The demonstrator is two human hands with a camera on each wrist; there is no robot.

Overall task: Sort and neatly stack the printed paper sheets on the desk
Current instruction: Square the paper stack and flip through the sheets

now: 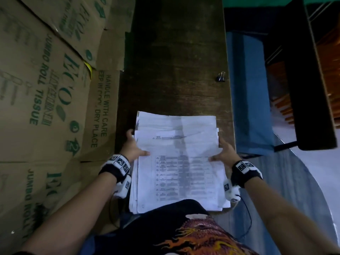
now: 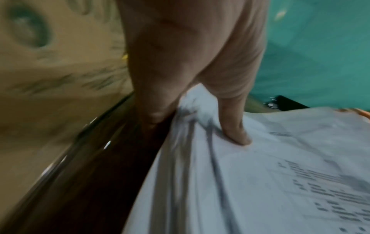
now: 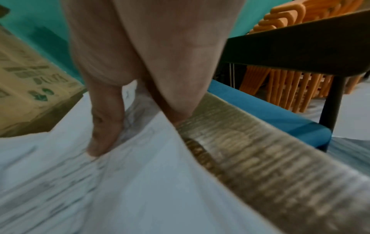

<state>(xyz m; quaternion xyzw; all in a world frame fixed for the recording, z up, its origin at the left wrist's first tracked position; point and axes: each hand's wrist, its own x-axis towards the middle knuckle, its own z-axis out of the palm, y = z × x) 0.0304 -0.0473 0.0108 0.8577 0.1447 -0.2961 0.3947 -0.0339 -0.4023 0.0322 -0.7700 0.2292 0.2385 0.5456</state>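
Observation:
A thick, uneven stack of white printed sheets lies at the near end of the dark wooden desk; its top page carries a table of text. My left hand grips the stack's left edge, thumb on top and fingers under the edge. My right hand grips the right edge the same way, thumb pressing the top sheet. The stack of sheets sags and creases between the hands. Several lower sheets stick out at the far end.
A black binder clip sits near the desk's right edge. Cardboard boxes crowd the left side. On the right stand a blue-seated chair and orange stacked chairs.

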